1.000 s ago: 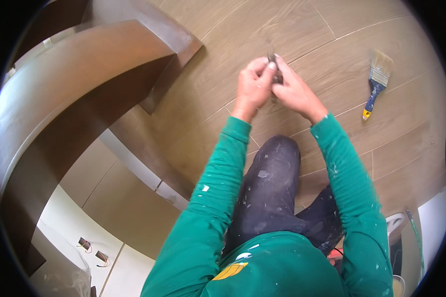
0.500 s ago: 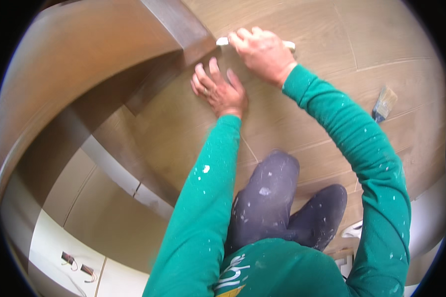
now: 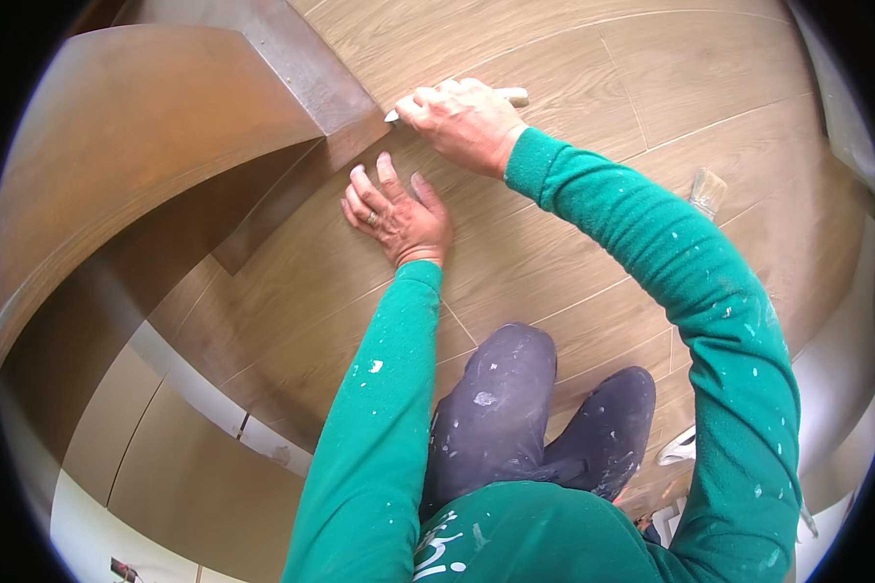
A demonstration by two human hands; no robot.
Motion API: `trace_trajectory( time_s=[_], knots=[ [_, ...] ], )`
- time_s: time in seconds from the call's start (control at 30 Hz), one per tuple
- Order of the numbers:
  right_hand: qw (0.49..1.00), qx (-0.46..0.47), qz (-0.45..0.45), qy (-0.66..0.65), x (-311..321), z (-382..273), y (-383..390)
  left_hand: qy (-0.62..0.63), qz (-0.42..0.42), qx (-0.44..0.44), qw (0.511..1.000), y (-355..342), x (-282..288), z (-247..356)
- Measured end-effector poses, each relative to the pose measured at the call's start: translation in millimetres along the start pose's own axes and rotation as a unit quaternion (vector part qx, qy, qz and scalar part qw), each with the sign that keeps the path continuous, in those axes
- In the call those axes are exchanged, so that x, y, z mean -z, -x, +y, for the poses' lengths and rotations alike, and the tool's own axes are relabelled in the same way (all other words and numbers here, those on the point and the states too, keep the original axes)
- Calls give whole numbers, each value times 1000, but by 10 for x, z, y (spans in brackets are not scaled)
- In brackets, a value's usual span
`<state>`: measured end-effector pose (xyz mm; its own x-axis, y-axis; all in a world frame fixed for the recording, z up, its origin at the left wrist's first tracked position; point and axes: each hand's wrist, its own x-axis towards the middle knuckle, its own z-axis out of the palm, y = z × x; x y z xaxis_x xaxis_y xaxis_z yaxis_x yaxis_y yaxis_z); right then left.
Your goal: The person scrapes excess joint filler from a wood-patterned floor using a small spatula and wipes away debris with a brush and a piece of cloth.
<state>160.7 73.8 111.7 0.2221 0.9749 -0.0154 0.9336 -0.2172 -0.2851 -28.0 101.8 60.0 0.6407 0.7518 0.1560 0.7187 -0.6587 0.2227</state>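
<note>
Looking down over the person's arms in the head view, I see the right hand [image 3: 465, 124] closed around a slim hand tool with a pale handle [image 3: 513, 96] and a small, bright tip, its fingers clamped over the middle so that only the two ends show. The tool lies across the grip above the floor of brown wood-look planks [image 3: 554, 58], its tip right at the low front corner of a curved, reddish-brown wooden structure [image 3: 165, 126]; whether the tip actually touches the wood I can't tell. Just beside it, nearer the person, the left hand [image 3: 403, 219] is turned palm down, empty, its fingers spread apart and pointing toward the foot of the structure, with a thin ring [image 3: 371, 219] on one finger. It seems to rest on the planks, though how firmly it presses doesn't show. Both arms are in long green sleeves [image 3: 642, 214] flecked with white paint, the right one bent in a wide arc. Behind its outer edge, a flat paintbrush with pale bristles [image 3: 709, 192] lies on the floor, its handle hidden by the sleeve. Below the hands, the person's dark grey trousers [image 3: 491, 398], also paint-spotted, show both knees bent. A white object [image 3: 679, 447] peeks out beside the right arm, mostly covered, so I can't make out its kind. At lower left, a small dark box with wires [image 3: 123, 571] sits in a white panel [image 3: 83, 520].
</note>
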Motion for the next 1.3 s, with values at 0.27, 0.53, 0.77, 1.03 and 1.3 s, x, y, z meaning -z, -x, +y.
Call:
trace_trajectory(
  time_s=[0.27,0.53,0.77,1.03,1.3],
  knots=[
    [995,-36,-73,64,71,-7,29,1,-9,-1,1000,1,29,-15],
    [993,-9,-62,104,442,1050,392,-5,-17,7,1000,-23,75,-29],
    [980,-24,-105,165,689,1910,687,8,-15,2,1000,10,81,-91],
    [937,-118,8,329,978,2912,1374,5,-6,-9,1000,-22,22,94],
    [993,-21,4,119,357,1340,619,-25,-19,-3,1000,9,54,41]
  ],
)
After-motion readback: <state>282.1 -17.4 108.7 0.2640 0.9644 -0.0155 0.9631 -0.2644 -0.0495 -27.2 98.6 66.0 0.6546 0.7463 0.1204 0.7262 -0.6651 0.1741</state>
